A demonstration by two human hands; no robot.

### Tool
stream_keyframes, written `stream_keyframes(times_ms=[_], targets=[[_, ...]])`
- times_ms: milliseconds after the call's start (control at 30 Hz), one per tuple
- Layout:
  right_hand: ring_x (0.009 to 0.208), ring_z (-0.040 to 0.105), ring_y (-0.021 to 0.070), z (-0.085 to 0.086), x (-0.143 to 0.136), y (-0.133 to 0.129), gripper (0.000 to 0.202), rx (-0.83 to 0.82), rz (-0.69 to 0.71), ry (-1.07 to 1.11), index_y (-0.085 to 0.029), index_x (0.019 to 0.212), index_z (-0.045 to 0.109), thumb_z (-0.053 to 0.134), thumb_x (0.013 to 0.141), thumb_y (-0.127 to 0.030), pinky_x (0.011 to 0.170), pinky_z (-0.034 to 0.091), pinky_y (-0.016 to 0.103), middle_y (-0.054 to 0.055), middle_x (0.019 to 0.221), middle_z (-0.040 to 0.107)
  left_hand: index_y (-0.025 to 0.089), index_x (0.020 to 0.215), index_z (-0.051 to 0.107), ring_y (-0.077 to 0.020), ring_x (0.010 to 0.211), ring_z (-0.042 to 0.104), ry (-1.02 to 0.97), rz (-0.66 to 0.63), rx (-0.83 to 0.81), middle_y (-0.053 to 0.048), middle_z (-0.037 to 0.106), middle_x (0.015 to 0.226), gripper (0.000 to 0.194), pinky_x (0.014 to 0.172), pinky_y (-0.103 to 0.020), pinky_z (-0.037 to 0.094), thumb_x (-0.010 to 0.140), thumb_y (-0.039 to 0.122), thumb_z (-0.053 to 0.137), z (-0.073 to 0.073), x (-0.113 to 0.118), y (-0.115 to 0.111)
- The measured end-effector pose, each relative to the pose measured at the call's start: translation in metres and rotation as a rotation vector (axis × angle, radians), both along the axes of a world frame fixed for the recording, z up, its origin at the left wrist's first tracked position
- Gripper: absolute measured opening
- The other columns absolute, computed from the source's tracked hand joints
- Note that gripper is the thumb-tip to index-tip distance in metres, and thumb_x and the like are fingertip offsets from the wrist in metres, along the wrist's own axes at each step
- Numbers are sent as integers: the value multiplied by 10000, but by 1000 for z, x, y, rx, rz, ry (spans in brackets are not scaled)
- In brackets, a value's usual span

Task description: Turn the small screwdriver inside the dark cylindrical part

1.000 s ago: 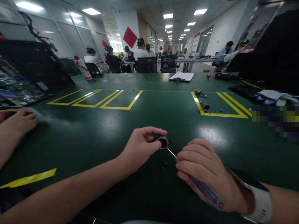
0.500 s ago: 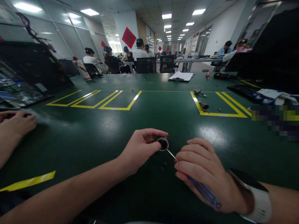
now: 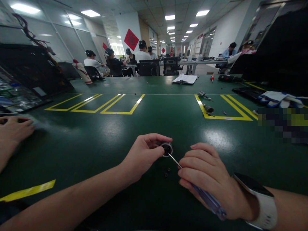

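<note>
Between the thumb and fingers of my left hand (image 3: 141, 157) is a short hollow metal cylinder (image 3: 170, 149), its open end turned toward me and to the right. My right hand (image 3: 204, 176) is wrapped round a screwdriver with a clear purplish handle (image 3: 210, 200). The thin shaft (image 3: 175, 161) points up and left, and its tip reaches into the cylinder's mouth, where the inside is too dark to make out. Two tiny dark ring-like parts (image 3: 167, 172) lie on the green table (image 3: 115, 202) just below the cylinder.
Yellow tape outlines (image 3: 115, 113) mark the table. A metal cup-shaped part (image 3: 209, 109) and a shafted metal part (image 3: 204, 95) lie at the right. Behind are a clipboard (image 3: 185, 79), a power drill (image 3: 229, 78) and gloves (image 3: 280, 98). Another person's hand (image 3: 16, 128) is at far left.
The screwdriver tip has shifted left from the cylinder's rim into its opening. My right hand has moved slightly left with it. The whole view has shifted a little.
</note>
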State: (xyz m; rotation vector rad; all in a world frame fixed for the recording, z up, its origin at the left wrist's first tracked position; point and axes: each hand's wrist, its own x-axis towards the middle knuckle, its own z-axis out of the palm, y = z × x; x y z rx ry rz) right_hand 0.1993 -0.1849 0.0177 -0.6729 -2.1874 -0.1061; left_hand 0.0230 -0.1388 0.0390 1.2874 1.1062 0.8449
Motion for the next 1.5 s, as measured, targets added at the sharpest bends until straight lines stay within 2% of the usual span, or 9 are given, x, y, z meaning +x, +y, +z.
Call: stream_keyframes(times_ms=[300, 500, 600, 800, 1000, 1167, 1367, 1500], targets=[[737, 582, 132, 1, -1, 2, 69, 17, 13, -15, -172, 844, 562, 494, 853, -180, 850, 382, 347, 5, 756, 657, 140, 856, 682, -164, 777, 635, -4, -4, 7, -58, 696, 853, 230, 730, -300, 511, 650, 109, 585, 0, 0, 1], [697, 564, 139, 0, 1, 0, 72, 28, 66, 63, -172, 818, 543, 475, 840, -185, 809, 401, 354, 1, 685, 628, 134, 838, 673, -177, 782, 641, -39, 12, -4, -61, 694, 854, 197, 718, -312, 523, 654, 119, 605, -3, -2, 5], [670, 541, 137, 1, 3, 0, 67, -52, 102, 109, -169, 806, 521, 457, 824, -168, 794, 399, 367, -1, 653, 592, 137, 816, 673, -178, 787, 640, -64, 25, -15, -62, 693, 863, 171, 716, -315, 527, 653, 132, 620, -3, -2, 6], [672, 521, 136, 2, 5, 0, 95, -336, 149, 160, -183, 806, 491, 415, 819, -128, 774, 398, 368, 1, 684, 552, 135, 831, 667, -180, 795, 631, -104, 58, -51, -66, 685, 888, 207, 742, -329, 521, 626, 141, 646, -1, -2, 5], [656, 502, 135, 1, 4, 2, 99, -415, 164, 175, -182, 806, 488, 413, 832, -122, 707, 405, 340, 2, 669, 524, 128, 886, 663, -177, 845, 616, -170, 56, -108, -67, 672, 928, 276, 803, -332, 500, 616, 90, 624, 1, -2, 5], [643, 492, 127, 2, 2, 3, 107, -458, 129, 131, -184, 786, 483, 408, 857, -157, 670, 412, 308, 2, 673, 528, 137, 948, 653, -179, 856, 615, -145, 52, -124, -66, 676, 920, 348, 823, -335, 480, 602, 106, 669, 0, -3, 6], [632, 483, 141, 1, 4, 3, 145, -399, 42, 147, -181, 770, 496, 388, 866, -176, 621, 388, 308, 7, 642, 516, 147, 969, 649, -173, 867, 615, -152, 70, -124, -63, 675, 938, 378, 836, -333, 478, 596, 118, 705, -4, -5, 8], [647, 485, 135, -1, 4, 5, 111, -410, 33, 120, -176, 782, 509, 428, 856, -162, 666, 392, 320, 4, 667, 538, 149, 988, 643, -166, 862, 616, -164, 80, -130, -60, 677, 938, 399, 817, -316, 490, 598, 115, 715, -5, -5, 9]])
